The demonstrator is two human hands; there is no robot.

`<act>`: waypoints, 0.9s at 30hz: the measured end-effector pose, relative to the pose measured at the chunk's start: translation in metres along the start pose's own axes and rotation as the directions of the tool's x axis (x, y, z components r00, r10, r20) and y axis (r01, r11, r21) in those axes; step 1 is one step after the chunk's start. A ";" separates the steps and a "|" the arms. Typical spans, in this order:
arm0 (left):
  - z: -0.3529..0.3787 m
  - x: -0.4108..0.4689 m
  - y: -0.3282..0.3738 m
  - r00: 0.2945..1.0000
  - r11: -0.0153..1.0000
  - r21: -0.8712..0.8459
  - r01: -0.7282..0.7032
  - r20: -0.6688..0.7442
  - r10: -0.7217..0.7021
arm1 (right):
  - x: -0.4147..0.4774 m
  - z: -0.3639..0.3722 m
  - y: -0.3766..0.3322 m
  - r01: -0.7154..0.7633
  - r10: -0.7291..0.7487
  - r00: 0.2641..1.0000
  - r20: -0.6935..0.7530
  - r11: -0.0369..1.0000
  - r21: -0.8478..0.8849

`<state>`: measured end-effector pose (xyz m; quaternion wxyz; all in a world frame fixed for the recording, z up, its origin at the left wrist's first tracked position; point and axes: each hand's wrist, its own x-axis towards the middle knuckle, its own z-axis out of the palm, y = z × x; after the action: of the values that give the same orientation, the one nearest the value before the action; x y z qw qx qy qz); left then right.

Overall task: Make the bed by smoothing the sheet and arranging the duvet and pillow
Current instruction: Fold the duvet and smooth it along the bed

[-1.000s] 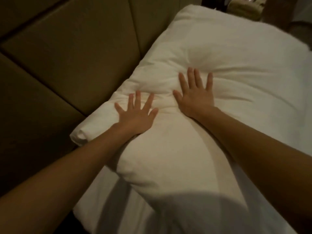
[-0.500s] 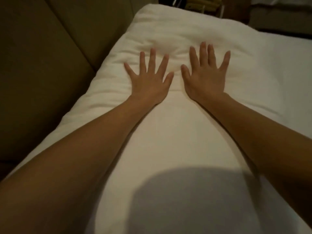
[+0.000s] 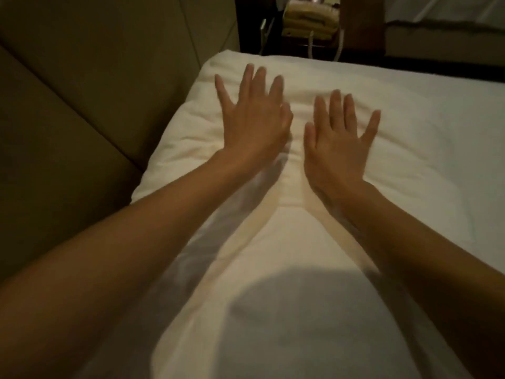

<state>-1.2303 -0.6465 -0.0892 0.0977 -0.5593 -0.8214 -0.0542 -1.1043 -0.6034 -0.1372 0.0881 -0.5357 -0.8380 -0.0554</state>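
Left hand (image 3: pixel 254 124): upper centre of the frame, your fingers straight and spread, released. It is blurred, so I cannot tell whether it touches the pillow (image 3: pixel 273 255).
Right hand (image 3: pixel 338 143): just right of your left, palm flat on the pillow, fingers splayed, grasping nothing.
Pillow: white, running from bottom centre to upper centre, its left edge against the headboard (image 3: pixel 82 119).
Bedding (image 3: pixel 451 165): white, right of frame, beside the pillow.
Towels (image 3: pixel 310 21): yellow, folded, top centre.
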 end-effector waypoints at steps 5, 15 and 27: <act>0.062 0.037 0.008 0.987 0.999 -0.021 -0.050 0.150 0.052 | 0.033 0.015 -0.003 -0.030 0.031 0.997 0.071 0.999 -0.015; 0.120 0.027 -0.002 0.985 0.998 0.046 -0.042 0.169 0.034 | 0.021 0.049 -0.008 0.013 -0.005 0.992 0.129 0.998 -0.057; 0.067 0.024 0.031 0.961 0.997 0.004 0.071 0.268 -0.070 | 0.016 0.000 0.048 -0.182 0.193 0.971 0.139 0.979 -0.090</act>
<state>-1.2166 -0.6004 -0.1496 -0.0180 -0.5323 -0.8462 0.0164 -1.0672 -0.5688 -0.1338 0.0104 -0.6181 -0.7850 -0.0391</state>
